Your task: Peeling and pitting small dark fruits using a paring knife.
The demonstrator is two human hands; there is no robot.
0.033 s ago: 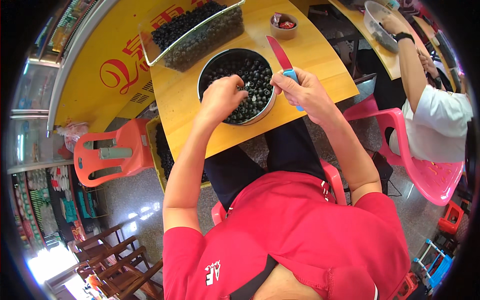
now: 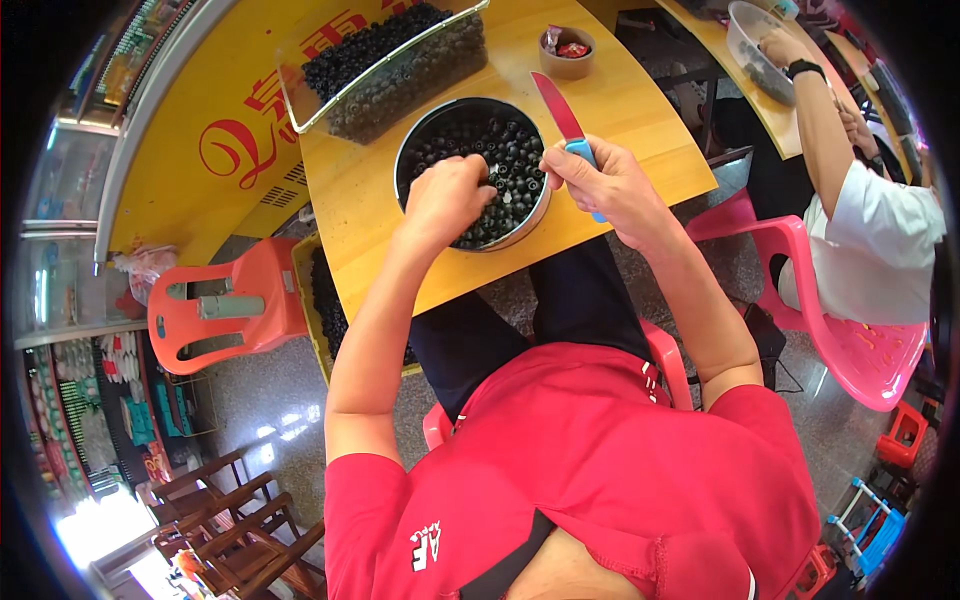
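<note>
Beyond the round, dark-walled metal pot [image 2: 424, 130], a clear rectangular plastic tub [image 2: 408, 82]; left hand [image 2: 447, 203] curled, grasp indeterminable; right hand [image 2: 612, 188] clasping a blue-handled, red-bladed knife [image 2: 560, 108].

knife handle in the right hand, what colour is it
Blue; the knife handle shows best in the head view.

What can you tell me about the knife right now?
The knife has a red-looking, pointed blade and a light-blue, plastic-looking handle. The right hand grips the handle, whose end shows below the hand. It is held above the wooden table, right of the round pot, tip pointing forward and slightly left. Nothing visibly touches the blade.
</note>
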